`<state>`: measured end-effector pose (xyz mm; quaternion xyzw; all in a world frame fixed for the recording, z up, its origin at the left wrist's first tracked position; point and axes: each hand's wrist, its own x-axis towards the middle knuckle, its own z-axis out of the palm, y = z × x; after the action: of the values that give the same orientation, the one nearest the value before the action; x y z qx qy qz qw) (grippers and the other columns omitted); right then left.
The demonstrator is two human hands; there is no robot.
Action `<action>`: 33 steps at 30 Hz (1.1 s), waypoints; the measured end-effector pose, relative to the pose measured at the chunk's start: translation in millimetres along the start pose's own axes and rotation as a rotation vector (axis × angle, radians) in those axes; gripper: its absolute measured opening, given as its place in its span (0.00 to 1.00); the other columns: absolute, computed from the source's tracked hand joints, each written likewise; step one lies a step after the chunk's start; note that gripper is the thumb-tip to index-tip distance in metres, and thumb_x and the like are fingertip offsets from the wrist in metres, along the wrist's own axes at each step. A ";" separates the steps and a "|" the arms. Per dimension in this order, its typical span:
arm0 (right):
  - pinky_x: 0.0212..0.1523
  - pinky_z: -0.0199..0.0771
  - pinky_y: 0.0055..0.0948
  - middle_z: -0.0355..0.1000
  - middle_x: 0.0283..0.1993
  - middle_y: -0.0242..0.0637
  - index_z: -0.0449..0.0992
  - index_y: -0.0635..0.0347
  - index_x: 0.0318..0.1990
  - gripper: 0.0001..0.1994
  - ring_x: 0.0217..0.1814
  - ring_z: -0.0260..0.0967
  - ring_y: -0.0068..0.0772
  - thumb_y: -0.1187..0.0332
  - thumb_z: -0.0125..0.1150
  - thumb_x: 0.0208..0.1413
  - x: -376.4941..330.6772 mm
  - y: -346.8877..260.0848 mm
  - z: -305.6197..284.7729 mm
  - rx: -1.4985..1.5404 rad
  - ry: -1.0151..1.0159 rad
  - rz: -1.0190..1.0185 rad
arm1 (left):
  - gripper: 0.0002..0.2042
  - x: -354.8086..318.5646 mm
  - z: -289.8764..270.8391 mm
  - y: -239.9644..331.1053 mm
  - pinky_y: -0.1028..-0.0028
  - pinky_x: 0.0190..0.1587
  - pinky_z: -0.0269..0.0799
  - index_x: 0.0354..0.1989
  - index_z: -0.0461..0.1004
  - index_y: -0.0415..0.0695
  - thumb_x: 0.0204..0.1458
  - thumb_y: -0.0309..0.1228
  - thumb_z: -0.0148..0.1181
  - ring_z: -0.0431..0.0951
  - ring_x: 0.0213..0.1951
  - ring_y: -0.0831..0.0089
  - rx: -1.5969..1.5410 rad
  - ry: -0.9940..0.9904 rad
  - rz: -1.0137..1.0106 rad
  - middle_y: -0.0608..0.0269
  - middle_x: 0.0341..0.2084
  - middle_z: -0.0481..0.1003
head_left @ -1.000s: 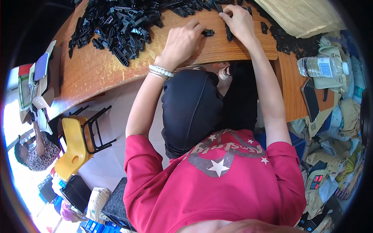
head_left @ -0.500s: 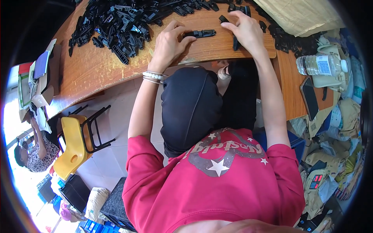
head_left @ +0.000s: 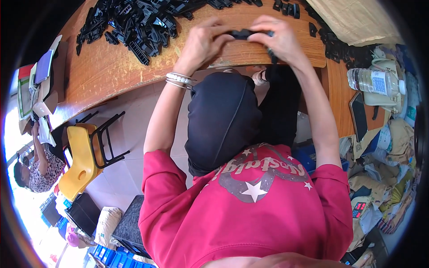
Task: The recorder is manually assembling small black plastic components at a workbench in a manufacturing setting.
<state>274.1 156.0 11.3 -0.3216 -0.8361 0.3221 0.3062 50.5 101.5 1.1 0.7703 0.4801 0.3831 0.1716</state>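
Note:
Above the table's near edge, my left hand [head_left: 202,44] and my right hand [head_left: 282,41] pinch a small black plastic part [head_left: 242,34] from its two ends, with its middle showing between my fingertips. Whether it is one part or two pressed together I cannot tell. A dark, narrow object [head_left: 272,55] shows just below my right hand; what it is stays unclear. Left of my hands spreads a large heap of black plastic parts [head_left: 143,27]. Several small black pieces [head_left: 288,9] sit in a row beyond my right hand.
The wooden table [head_left: 107,71] has a worn front edge. At right are a clear plastic bottle [head_left: 373,81], a phone [head_left: 358,115] and a pale bag [head_left: 384,100]. A yellow chair [head_left: 80,165] stands on the floor at left, near another person [head_left: 40,167].
My left hand has lifted the black part off the table. My right hand has come down and left from the small pieces, and both hands now meet at the part.

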 end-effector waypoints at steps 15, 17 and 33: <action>0.34 0.69 0.29 0.72 0.31 0.37 0.77 0.68 0.35 0.14 0.31 0.70 0.28 0.68 0.68 0.43 -197.0 -97.9 -171.0 -0.100 -0.392 0.695 | 0.14 20.1 -28.8 -32.3 0.77 0.28 0.71 0.42 0.79 0.38 0.48 0.32 0.68 0.72 0.21 0.76 0.227 0.351 0.027 0.56 0.39 0.75; 0.30 0.66 0.30 0.69 0.21 0.37 0.76 0.68 0.28 0.12 0.26 0.68 0.28 0.68 0.69 0.37 -276.6 -96.8 -193.4 -0.240 -0.685 1.056 | 0.16 24.2 -38.7 -29.7 0.76 0.29 0.71 0.42 0.79 0.39 0.48 0.34 0.68 0.73 0.22 0.75 0.337 0.308 0.012 0.56 0.39 0.75; 0.38 0.69 0.38 0.69 0.28 0.44 0.72 0.67 0.30 0.05 0.34 0.70 0.47 0.72 0.56 0.53 -118.7 -109.7 -89.3 -0.188 -0.311 0.226 | 0.09 22.6 -21.9 -18.1 0.61 0.32 0.75 0.37 0.76 0.44 0.49 0.34 0.61 0.78 0.30 0.54 0.680 0.030 -0.134 0.57 0.35 0.73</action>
<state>372.8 35.0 109.8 -0.3870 -0.8582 0.3206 0.1041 28.6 127.6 13.4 0.7442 0.6324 0.2005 -0.0773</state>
